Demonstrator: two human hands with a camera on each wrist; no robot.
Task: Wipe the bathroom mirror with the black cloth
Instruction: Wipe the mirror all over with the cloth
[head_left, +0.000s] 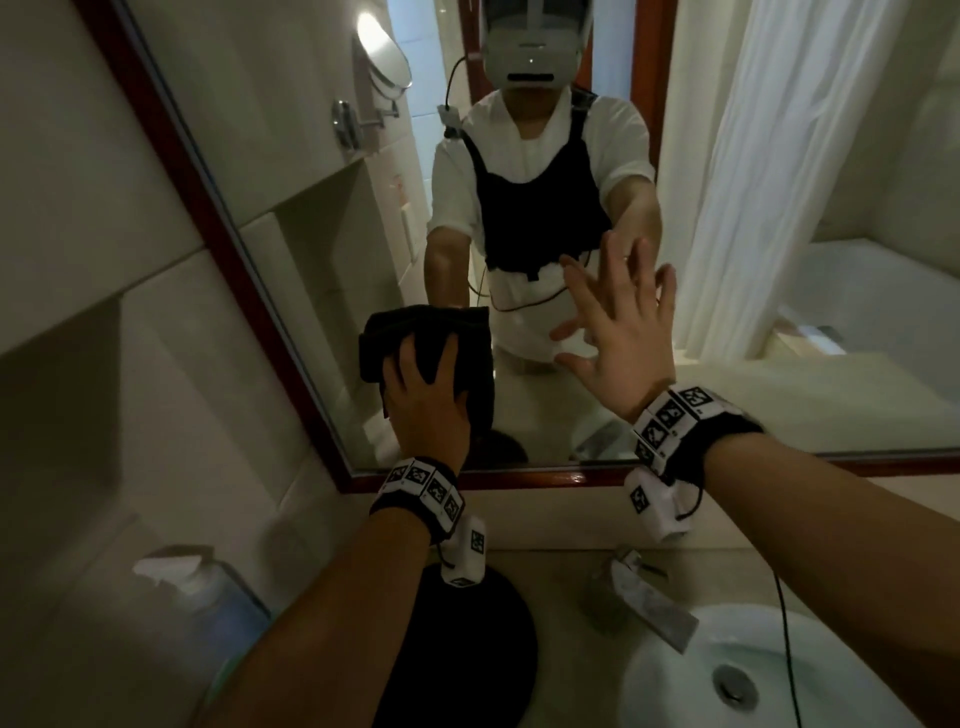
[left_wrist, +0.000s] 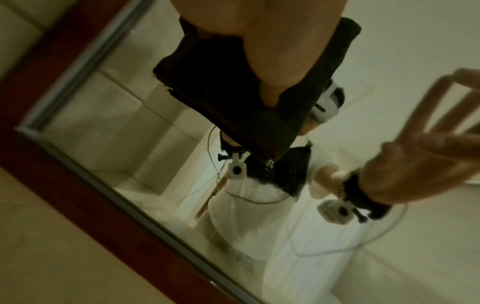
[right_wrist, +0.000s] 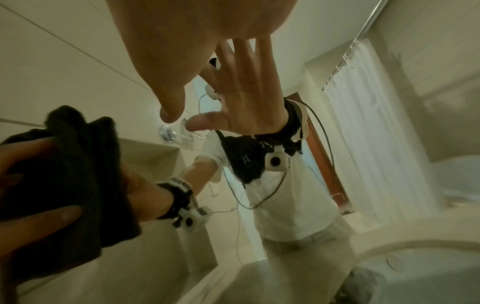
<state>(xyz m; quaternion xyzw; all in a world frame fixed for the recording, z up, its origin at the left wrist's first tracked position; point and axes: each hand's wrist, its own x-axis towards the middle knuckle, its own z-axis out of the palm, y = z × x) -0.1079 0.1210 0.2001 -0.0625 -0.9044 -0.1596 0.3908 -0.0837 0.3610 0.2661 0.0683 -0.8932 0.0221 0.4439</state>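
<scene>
Black cloth (head_left: 423, 345) bunched against mirror (head_left: 322, 234) near its lower left corner, left hand (head_left: 428, 397) spread over it, fingers curled into folds, pressing it to glass; right hand (head_left: 615, 332) beside it, fingers straight and splayed, palm at glass, holding nothing; red-brown frame (head_left: 208, 223) around mirror; below on surface (head_left: 561, 561): white sink (head_left: 675, 686), faucet (head_left: 649, 597), soap dispenser (head_left: 208, 587).

Head camera looks down at the mirror (head_left: 545, 405); both wrist cameras face it close, upward.
</scene>
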